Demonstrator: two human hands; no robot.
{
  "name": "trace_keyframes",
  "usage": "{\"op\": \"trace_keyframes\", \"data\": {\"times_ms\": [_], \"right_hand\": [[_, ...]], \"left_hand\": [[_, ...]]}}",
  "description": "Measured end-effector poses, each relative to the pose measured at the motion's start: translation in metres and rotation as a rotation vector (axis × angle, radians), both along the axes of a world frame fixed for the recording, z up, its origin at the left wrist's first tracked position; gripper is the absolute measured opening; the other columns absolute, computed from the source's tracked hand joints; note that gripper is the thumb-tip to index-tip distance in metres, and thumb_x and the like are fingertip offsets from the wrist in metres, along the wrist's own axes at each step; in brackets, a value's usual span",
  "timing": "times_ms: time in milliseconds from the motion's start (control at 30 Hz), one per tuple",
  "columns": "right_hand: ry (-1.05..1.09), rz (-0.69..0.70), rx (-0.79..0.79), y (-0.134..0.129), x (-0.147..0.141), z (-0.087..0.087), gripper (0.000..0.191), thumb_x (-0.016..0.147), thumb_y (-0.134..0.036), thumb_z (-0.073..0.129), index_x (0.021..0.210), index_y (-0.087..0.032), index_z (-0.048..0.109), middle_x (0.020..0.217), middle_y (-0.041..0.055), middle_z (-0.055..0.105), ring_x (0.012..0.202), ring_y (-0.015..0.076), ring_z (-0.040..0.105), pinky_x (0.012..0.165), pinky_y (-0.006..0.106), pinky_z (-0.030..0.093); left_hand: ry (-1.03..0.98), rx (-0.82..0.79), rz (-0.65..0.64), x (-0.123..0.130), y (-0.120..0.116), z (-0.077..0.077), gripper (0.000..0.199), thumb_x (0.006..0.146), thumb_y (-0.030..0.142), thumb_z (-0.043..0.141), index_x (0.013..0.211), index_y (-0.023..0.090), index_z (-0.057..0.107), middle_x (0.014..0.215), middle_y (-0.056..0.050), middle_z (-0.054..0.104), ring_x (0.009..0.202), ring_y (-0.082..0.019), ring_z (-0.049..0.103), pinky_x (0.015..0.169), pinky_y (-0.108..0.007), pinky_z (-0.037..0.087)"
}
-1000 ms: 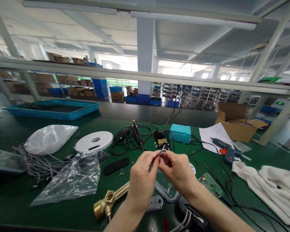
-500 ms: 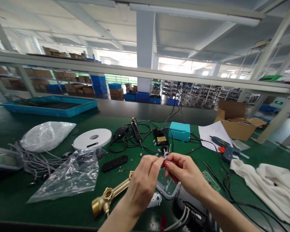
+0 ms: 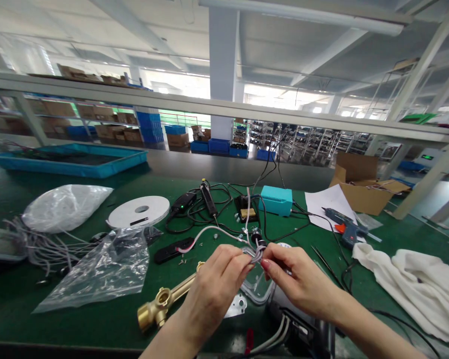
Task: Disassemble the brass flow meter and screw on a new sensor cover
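Observation:
Between both hands is a grey cable (image 3: 214,228), looped or bunched at the fingertips. One length of it arches left to a pinkish end, and another stands up toward the back. My left hand (image 3: 220,279) is closed, pinching the loop from the left. From the right, my right hand (image 3: 297,274) pinches the same bundle with thumb and fingers. A small black round part (image 3: 257,236) sits at the cable just beyond the fingertips. Below the hands lie a clear-edged frame (image 3: 260,298), a metal plate (image 3: 238,305) and a black housing (image 3: 297,319) with grey cables.
A brass fitting (image 3: 163,297) and black cover (image 3: 168,253) lie left, near a plastic bag (image 3: 108,279) and white reel (image 3: 149,214). Behind stand a soldering iron holder (image 3: 243,202) and teal box (image 3: 276,200). At right are a glue gun (image 3: 346,229) and white cloth (image 3: 419,284).
The cable's long ends have come into view, one swinging out left and one upward. Both hands have shifted slightly, and the cable now forms a visible loop between them.

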State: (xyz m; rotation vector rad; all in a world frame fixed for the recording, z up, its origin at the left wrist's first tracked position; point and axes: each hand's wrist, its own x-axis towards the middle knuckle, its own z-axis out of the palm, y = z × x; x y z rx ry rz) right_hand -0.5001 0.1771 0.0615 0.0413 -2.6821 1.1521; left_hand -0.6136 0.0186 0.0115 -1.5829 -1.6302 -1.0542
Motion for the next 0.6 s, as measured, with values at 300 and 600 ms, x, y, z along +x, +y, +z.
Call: {"op": "trace_keyframes", "data": {"times_ms": [300,600], "right_hand": [[0.253,0.22,0.379,0.0,0.01,0.0,0.009,0.09,-0.017,0.042,0.083,-0.018,0.047,0.076,0.0012,0.053,0.068,0.0101,0.042,0.063,0.022,0.036],[0.242,0.109,0.598,0.004,0.015,-0.003,0.018,0.093,-0.021,0.038,0.081,-0.016,0.051,0.072,0.0029,0.052,0.064,0.012,0.04,0.058,0.026,0.032]], "left_hand": [[0.067,-0.238,-0.093,-0.005,0.001,0.031,0.025,0.1,0.018,0.038,0.122,0.015,0.051,0.116,-0.006,0.058,0.109,-0.019,0.048,0.096,-0.036,0.029],[0.1,-0.348,-0.023,-0.011,-0.008,0.041,0.023,0.101,0.026,0.036,0.097,0.015,0.055,0.081,-0.001,0.056,0.081,-0.017,0.051,0.097,-0.039,0.024]]}}
